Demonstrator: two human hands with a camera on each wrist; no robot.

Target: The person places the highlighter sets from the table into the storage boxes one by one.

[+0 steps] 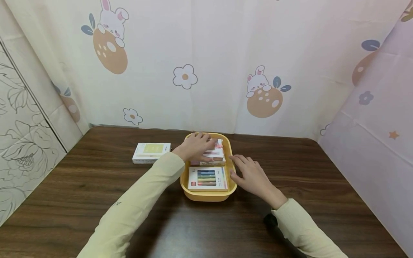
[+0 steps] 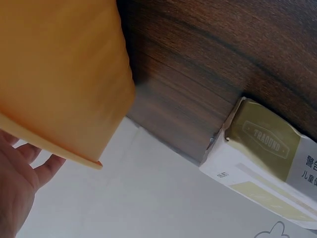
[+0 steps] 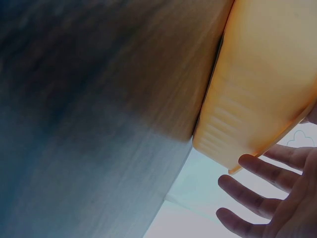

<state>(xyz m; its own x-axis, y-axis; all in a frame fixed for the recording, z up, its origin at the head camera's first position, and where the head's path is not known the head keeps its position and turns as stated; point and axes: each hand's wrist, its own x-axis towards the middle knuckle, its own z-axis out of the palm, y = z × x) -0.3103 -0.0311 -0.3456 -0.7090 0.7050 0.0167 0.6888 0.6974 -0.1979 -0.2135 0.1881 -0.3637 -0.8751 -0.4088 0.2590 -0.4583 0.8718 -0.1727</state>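
The yellow basket [image 1: 208,196] stands near the far edge of the surface [image 1: 306,200], holding a pen box [image 1: 208,179] and a red-and-white box [image 1: 219,153]. The left hand [image 1: 193,147] spreads its fingers over the latter, perhaps touching; the right hand's [image 1: 252,175] fingers, spread, are at the rim. A white box [image 1: 151,152] lies toward the far left corner.

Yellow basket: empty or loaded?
Loaded. In the head view, the yellow basket holds a windowed box of coloured pens and, behind it, a white box partly hidden by the left hand.
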